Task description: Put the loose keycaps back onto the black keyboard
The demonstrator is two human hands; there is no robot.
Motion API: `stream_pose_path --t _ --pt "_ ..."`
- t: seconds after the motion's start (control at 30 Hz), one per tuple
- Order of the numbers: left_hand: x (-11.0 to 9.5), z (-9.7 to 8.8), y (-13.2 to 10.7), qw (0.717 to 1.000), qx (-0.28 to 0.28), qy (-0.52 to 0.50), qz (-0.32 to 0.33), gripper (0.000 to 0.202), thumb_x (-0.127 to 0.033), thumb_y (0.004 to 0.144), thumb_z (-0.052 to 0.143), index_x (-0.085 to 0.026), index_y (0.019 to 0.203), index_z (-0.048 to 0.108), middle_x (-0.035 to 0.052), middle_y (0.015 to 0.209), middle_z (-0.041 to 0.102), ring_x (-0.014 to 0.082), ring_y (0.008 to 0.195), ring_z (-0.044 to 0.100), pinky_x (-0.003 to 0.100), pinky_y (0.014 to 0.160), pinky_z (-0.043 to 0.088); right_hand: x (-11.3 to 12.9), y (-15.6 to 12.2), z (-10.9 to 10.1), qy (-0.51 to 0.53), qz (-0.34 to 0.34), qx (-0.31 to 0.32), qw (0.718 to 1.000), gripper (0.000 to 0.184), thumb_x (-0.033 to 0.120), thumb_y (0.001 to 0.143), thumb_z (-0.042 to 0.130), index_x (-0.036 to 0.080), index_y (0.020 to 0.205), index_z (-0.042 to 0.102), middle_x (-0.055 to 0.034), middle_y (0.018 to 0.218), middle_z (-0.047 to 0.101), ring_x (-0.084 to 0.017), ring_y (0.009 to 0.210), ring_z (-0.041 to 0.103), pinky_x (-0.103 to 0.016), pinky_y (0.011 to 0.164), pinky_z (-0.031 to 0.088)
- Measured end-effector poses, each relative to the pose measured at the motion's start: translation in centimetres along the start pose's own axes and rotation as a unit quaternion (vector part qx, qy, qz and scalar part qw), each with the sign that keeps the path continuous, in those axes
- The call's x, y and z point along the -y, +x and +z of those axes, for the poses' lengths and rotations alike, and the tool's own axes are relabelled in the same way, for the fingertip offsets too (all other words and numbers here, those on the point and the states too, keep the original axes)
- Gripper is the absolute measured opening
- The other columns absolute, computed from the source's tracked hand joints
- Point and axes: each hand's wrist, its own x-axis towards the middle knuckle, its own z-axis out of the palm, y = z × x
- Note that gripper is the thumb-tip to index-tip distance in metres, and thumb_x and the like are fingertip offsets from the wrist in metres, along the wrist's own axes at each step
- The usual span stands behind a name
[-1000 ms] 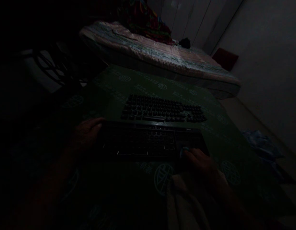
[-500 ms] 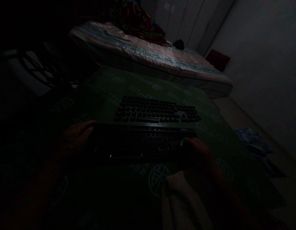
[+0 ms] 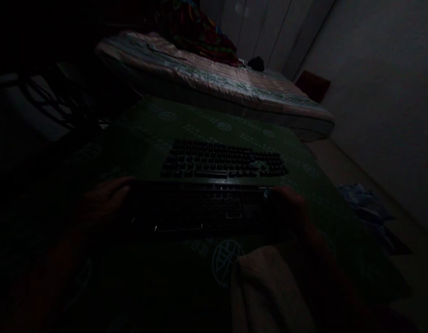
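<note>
On the green mat (image 3: 200, 125) in front of me, the near keyboard (image 3: 196, 210) lies flat and square to my view, with a second keyboard (image 3: 223, 159) just beyond it, their long edges almost touching. The left hand (image 3: 103, 203) sits at the near keyboard's left end, fingers laid against its short edge. It is too dark for me to tell whether they clasp the board or only rest there. The right hand (image 3: 286, 208) is at the right end, over the far corner, and a small pale speck (image 3: 267, 190) shows at its fingertips. I cannot tell what that is, or whether the hand is closed around it. A pale folded towel (image 3: 269, 286) lies by the right forearm, nearer to me than the keyboard, and a bed (image 3: 214, 78) runs across the back of the room. I judge the keyboard to be light, a rigid plastic slab that will flex a little if it is raised by one end. The keys are the weak part, as they depress and could pop off under a pinch. To my eye the safest hold is at the two short ends, thumbs on the bare frame and fingers under the base, clear of the key field. The mat looks smooth, so the board may slide if pushed.
</note>
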Motion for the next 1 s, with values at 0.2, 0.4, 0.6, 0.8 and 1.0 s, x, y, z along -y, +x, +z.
stream_pose_path --t 0.2,0.4,0.6,0.8,1.0 --pt "-0.4 -0.1 -0.3 1.0 -0.013 0.014 -0.011 0.054 -0.044 0.078 0.031 -0.016 0.115 0.06 0.0084 0.12 0.061 0.0302 0.105 0.058 0.046 0.091 0.046 0.5 -2.3 0.0 -0.039 -0.004 0.055 0.998 0.022 0.019 0.082 0.042 0.02 0.09 0.062 -0.0067 0.085 0.066 -0.017 0.075 0.062 -0.026 0.064 0.046" --pt "-1.2 -0.5 -0.6 0.999 0.003 0.02 -0.025 0.058 -0.045 0.077 0.03 -0.014 0.117 0.058 0.0105 0.122 0.059 0.0312 0.109 0.056 0.047 0.094 0.044 1.5 -6.9 -2.1 -0.062 -0.005 0.103 0.993 0.024 0.022 0.085 0.042 0.022 0.099 0.061 -0.0056 0.082 0.066 -0.015 0.07 0.062 -0.022 0.057 0.044" --pt "-0.7 -0.5 -0.2 0.999 0.008 0.026 -0.035 0.057 -0.045 0.077 0.029 -0.016 0.118 0.057 0.0107 0.122 0.059 0.0317 0.108 0.056 0.048 0.092 0.045 -0.2 -4.3 -2.6 -0.014 0.011 0.053 0.998 0.023 0.024 0.087 0.044 0.02 0.103 0.059 -0.0069 0.088 0.065 -0.016 0.075 0.062 -0.025 0.064 0.047" --pt "-0.3 -0.2 -0.2 1.0 0.0 0.018 -0.016 0.057 -0.045 0.077 0.03 -0.014 0.117 0.058 0.0122 0.119 0.06 0.0313 0.109 0.056 0.047 0.093 0.044 -0.8 -0.3 -0.3 -0.062 0.023 0.033 0.997 0.022 0.02 0.083 0.042 0.018 0.094 0.061 -0.0083 0.085 0.064 -0.018 0.074 0.06 -0.027 0.064 0.044" --pt "0.6 0.1 0.1 1.0 0.005 -0.005 -0.026 0.057 -0.048 0.078 0.031 -0.016 0.118 0.057 0.01 0.12 0.06 0.0306 0.104 0.059 0.046 0.09 0.047 0.5 -2.8 -1.1 -0.109 0.017 0.085 0.99 0.021 0.018 0.08 0.044 0.019 0.091 0.061 -0.0071 0.081 0.063 -0.018 0.071 0.06 -0.025 0.058 0.04"
